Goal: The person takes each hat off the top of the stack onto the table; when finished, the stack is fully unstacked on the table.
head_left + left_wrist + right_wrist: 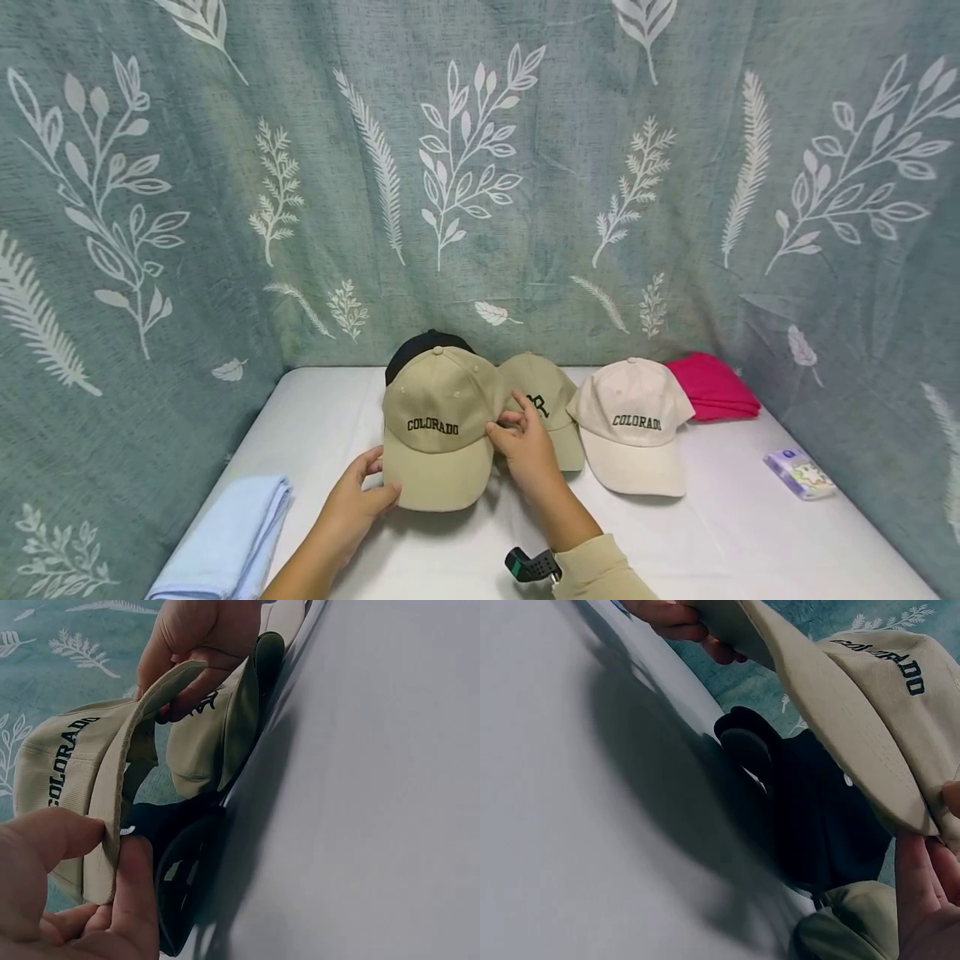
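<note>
A khaki baseball cap [438, 400] with COLORADO across its front is held up off the white surface, brim toward me. My left hand [358, 500] pinches one edge of its brim between thumb and fingers, as the left wrist view shows. On the opposite side, my right hand [528, 442] pinches the cap where brim and crown meet. Behind it stands a black cap [825, 810], mostly hidden in the head view. An olive cap [536, 375] with dark lettering sits just behind my right hand. Right of that rests a cream COLORADO cap [630, 433].
A folded light-blue cloth [225, 533] lies at the left edge of the white-covered table [720, 542]. Folded crimson fabric [716, 387] is at the back right, with a small purple-and-white packet [799, 475] nearer. A patterned curtain [480, 300] encloses the back and sides.
</note>
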Tool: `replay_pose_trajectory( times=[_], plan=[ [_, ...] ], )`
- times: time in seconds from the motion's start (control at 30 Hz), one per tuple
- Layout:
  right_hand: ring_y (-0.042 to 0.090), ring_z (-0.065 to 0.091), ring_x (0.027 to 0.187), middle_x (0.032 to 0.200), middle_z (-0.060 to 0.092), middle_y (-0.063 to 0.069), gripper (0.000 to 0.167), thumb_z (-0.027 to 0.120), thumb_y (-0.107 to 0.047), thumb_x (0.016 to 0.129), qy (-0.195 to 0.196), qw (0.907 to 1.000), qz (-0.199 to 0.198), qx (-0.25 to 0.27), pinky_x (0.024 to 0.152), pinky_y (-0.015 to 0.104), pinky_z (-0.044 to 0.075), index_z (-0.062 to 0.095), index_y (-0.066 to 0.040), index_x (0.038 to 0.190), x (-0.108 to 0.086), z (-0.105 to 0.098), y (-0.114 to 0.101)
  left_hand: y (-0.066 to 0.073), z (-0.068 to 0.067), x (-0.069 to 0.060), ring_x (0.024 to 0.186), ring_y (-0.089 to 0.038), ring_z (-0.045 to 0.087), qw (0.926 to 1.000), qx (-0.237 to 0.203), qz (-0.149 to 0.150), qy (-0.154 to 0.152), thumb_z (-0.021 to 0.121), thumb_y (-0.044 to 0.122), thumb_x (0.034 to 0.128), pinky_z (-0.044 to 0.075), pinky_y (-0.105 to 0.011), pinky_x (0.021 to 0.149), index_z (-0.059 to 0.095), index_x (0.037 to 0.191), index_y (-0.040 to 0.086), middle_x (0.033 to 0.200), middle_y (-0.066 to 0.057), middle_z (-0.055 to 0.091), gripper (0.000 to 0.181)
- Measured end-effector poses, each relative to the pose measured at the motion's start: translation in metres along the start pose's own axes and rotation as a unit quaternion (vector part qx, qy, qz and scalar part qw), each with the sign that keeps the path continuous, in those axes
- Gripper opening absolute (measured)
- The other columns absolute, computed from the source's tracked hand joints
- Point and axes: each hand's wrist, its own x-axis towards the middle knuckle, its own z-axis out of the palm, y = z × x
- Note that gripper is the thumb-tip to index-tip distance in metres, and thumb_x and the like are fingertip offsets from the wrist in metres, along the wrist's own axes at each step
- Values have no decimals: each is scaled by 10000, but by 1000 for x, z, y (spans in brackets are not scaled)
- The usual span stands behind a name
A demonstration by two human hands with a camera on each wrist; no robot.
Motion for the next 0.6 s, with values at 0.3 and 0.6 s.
replay_pose_trajectory(
  times=[0.3,0.6],
  plan=[
    [136,661,948,1185,636,163,748,729,-126,980,135,9992,149,334,765,250,597,332,-52,1609,-5,-23,-2,3,18,-7,1029,-220,661,9993,-202,17,-299,703,15,912,608,-314,842,397,1550,16,1439,-203,471,707],
    [148,678,986,1181,618,140,693,707,-105,993,2,9996,203,196,798,286,622,355,-19,1584,-18,-52,-12,9,37,-15,943,-210,668,9986,-121,-43,-516,707,25,895,590,-297,788,387,1553,3,1425,-209,451,731]
  ],
)
